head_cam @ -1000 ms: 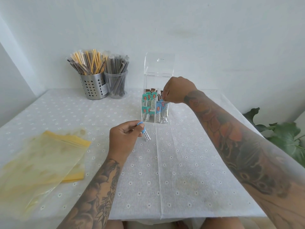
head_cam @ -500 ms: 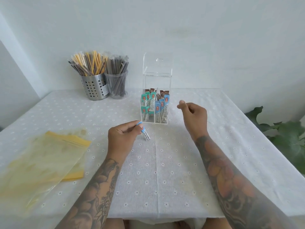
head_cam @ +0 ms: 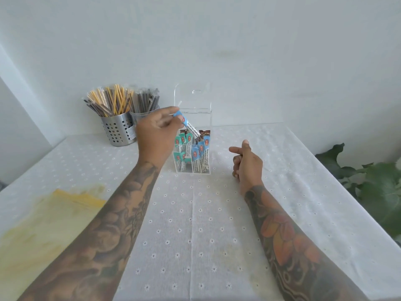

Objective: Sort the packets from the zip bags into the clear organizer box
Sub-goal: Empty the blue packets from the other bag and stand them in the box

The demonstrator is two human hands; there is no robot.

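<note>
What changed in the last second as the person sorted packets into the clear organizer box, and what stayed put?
The left hand, still pinching its blue packet, rose from above the table to the clear organizer box, the packet tilted down over its top. The right hand drew back from the box and hangs beside it, holding nothing. The yellow zip bags and both stick holders stayed put.

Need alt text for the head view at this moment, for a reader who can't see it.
The left hand pinches a blue packet tilted over the open clear organizer box, which already holds packets. The right hand hovers loosely curled beside the box, holding nothing; yellow zip bags lie at left.
</note>
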